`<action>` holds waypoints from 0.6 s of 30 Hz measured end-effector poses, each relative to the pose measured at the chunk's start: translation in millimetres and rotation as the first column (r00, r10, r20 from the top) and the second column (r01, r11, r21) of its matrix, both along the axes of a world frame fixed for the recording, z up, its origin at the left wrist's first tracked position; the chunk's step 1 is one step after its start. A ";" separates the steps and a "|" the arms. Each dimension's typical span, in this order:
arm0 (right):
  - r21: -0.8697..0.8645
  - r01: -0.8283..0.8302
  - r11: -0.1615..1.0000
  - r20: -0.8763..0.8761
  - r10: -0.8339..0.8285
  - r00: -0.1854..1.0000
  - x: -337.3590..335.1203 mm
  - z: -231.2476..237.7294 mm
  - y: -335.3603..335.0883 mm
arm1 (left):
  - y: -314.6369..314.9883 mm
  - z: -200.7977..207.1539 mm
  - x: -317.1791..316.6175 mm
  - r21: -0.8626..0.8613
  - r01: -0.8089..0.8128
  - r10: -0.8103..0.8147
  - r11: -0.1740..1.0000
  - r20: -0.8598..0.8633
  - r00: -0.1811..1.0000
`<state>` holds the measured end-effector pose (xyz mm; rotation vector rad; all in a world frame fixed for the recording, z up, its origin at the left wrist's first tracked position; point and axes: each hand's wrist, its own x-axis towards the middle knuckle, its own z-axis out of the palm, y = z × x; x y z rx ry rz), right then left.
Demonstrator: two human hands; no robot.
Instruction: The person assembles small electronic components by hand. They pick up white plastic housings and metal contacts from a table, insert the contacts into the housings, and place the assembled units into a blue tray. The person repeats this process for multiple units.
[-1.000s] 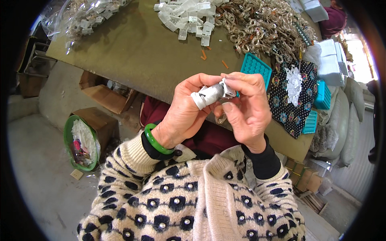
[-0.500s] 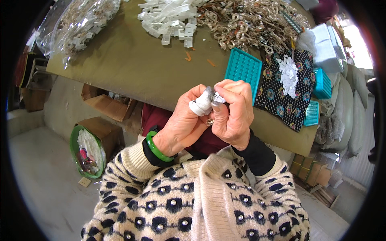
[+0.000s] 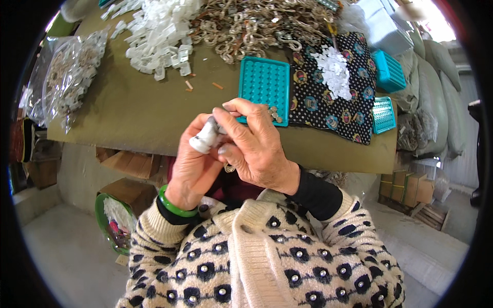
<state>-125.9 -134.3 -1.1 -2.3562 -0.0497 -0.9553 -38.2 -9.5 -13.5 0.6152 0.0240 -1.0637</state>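
Both my hands meet above the table's front edge, fingers pinched together. A white wrapping [image 3: 203,141], greyed at its tip, covers the thumb of my left hand [image 3: 187,172], whose wrist wears a green bangle [image 3: 174,203]. My right hand [image 3: 262,149] closes against it from the right, hiding whatever small piece lies between the fingertips. Below the fingers hangs a small loop of clear, brownish cord [image 3: 229,168]. Just beyond my right hand lies a teal dimpled tray [image 3: 247,66], with several small round pieces [image 3: 275,114] in its near corner.
Translucent plastic pieces [image 3: 159,41] and coiled cords [image 3: 246,31] are heaped at the back. A plastic bag [image 3: 77,72] of parts lies left. White bits [image 3: 334,72] sit on a patterned cloth [image 3: 308,102] at right, near more teal trays [image 3: 387,72]. A green basket [image 3: 110,226] stands below the table.
The view has shifted, so table and hands sit differently in it. My right fingers have folded over toward my left thumb, and the white slotted piece seen between them is now hidden.
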 end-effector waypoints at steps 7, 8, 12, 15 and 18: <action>-0.105 0.405 0.908 -0.096 -0.415 0.905 -59.9 6.8 -80.5 | 7.9 -0.2 20.5 -0.181 0.002 0.019 0.983 0.117 0.993; -0.202 0.503 0.840 -0.060 -0.523 0.850 -66.5 5.7 -98.7 | 8.7 -1.4 21.5 -0.180 -0.006 0.026 0.984 0.111 0.994; -0.384 0.627 0.678 -0.176 -0.720 0.671 -82.9 -12.6 -136.8 | 6.4 -9.9 18.4 -0.178 0.031 -0.011 0.983 0.109 0.994; -0.433 0.585 0.685 -0.217 -0.710 0.670 -86.8 -22.1 -146.5 | 3.4 -15.6 17.1 -0.195 0.071 -0.047 0.978 0.126 0.991; -0.399 0.560 0.726 -0.267 -0.676 0.687 -86.8 -22.0 -151.2 | 3.3 -17.0 16.6 -0.182 0.067 -0.040 0.981 0.145 0.989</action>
